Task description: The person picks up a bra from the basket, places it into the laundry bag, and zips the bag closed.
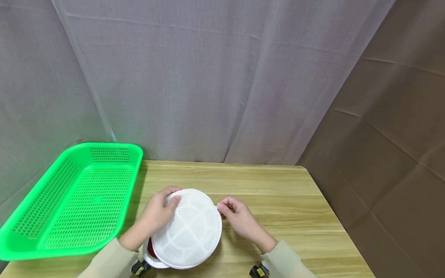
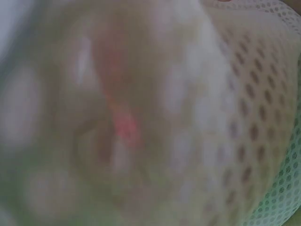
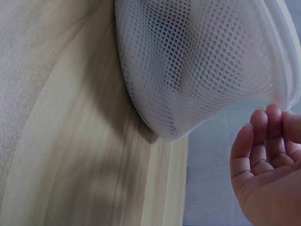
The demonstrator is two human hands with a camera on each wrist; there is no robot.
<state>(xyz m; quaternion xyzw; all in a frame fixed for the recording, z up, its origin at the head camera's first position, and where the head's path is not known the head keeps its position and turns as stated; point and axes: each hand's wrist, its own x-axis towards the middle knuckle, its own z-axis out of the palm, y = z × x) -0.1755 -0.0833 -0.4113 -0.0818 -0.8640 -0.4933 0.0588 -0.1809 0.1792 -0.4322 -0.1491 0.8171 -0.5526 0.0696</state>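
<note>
A round white mesh laundry bag point(image 1: 189, 231) stands above the front part of the table, its flat top facing up. My left hand point(image 1: 158, 210) grips its upper left side, thumb over the top edge. At the right edge of the bag, my right hand point(image 1: 240, 220) pinches the rim between thumb and fingertips; the right wrist view shows these fingertips point(image 3: 273, 113) at the rim and the mesh side point(image 3: 202, 61) sagging below. Something dark red point(image 1: 151, 248) shows under the lower left of the bag, mostly hidden. The left wrist view is largely blurred by close mesh point(image 2: 254, 94).
A green plastic basket point(image 1: 133, 181) with slotted walls stands at the left of the wooden table point(image 1: 278, 185). Grey cloth point(image 1: 180, 85) hangs behind the table's back edge, and brown cloth point(image 1: 389, 162) hangs along the right side.
</note>
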